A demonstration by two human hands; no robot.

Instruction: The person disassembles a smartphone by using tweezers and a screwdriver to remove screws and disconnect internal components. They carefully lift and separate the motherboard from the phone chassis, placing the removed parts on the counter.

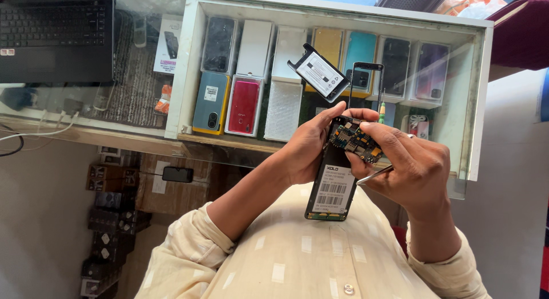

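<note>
A: What is noted on materials and shapes?

B: An opened phone is held above the lap, over a cream shirt with pale woven squares. The phone is a long dark slab; its back is uncovered, and a white label with bar lines is seen on the lower half. At the top end a circuit board is exposed, dark with small gold and metal parts, rough and crowded in texture.

A: Where is the phone relative to the grip?

B: The left hand is wrapped around the upper left edge of the phone, thumb and fingers closed on it near the board. The right hand is laid against the right side of the board, fingers curled together, and a thin metal tool is pinched in it. The tool's grey shaft is seen sticking out below the fingers; its tip is hidden. The lower end of the phone hangs free, tilted toward the body.

A: Surroundings?

B: A glass counter with a white frame is recorded beyond the hands. Boxed phones are laid inside in rows: one red, one grey-blue with a yellow edge, one teal. On the glass, a loose back cover and a thin black frame are resting just beyond the fingertips. A black laptop is set at the far left.
</note>
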